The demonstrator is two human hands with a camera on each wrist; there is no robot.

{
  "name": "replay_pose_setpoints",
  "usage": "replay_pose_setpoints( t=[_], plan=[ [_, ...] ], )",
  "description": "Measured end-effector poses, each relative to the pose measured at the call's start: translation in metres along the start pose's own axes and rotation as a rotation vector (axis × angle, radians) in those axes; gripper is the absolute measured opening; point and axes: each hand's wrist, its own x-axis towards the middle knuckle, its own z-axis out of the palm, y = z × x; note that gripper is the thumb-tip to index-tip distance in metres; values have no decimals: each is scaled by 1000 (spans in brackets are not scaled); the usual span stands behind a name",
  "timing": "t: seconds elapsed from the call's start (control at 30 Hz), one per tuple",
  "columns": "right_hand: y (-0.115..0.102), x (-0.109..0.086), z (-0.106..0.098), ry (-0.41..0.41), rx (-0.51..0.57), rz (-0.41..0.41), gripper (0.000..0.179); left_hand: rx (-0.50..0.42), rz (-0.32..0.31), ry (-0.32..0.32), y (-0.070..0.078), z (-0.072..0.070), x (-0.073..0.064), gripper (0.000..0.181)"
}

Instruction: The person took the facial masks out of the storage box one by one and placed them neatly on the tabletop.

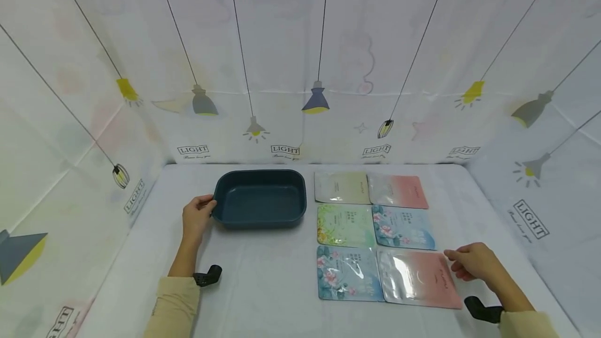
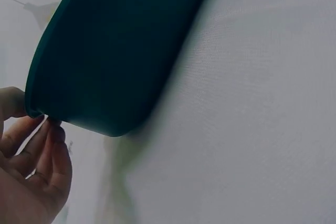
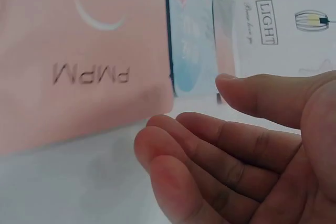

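A deep, dark teal rectangular basin (image 1: 260, 223) with rounded corners stands on the left half of the table. My left hand (image 1: 197, 218) pinches its left rim between thumb and fingers; the left wrist view shows the basin's outer wall (image 2: 110, 61) above the fingertips. At the right, my right hand (image 1: 476, 264) is beside the front pink sachet (image 1: 422, 280), a glossy packet lettered PMPM. Thumb and bent fingers are apart in the right wrist view, with nothing between them, right at the sachet's corner (image 3: 152, 98).
Left of the front pink sachet lies a blue floral sachet (image 1: 349, 275). Behind are a green one (image 1: 346, 226) and another blue one (image 1: 404, 228), then a cream one (image 1: 341, 188) and a second pink one (image 1: 399, 191). A lamp-printed cloth (image 1: 281, 67) surrounds the white table (image 1: 263, 286).
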Motion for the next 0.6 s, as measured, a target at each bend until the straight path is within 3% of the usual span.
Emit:
replay_pose_setpoints(
  t=[0.23, 0.4, 0.6],
  plan=[
    [-19, 13, 3, 66, 16, -162, 54, 131, 1, -33, 9, -3, 0, 30],
    [-41, 24, 10, 105, 30, -263, 51, 228, 11, -16, 14, -9, 0, 28],
    [-78, 36, 12, 189, -68, -395, 47, 238, 59, 22, 23, -10, 4, 29]
  ],
)
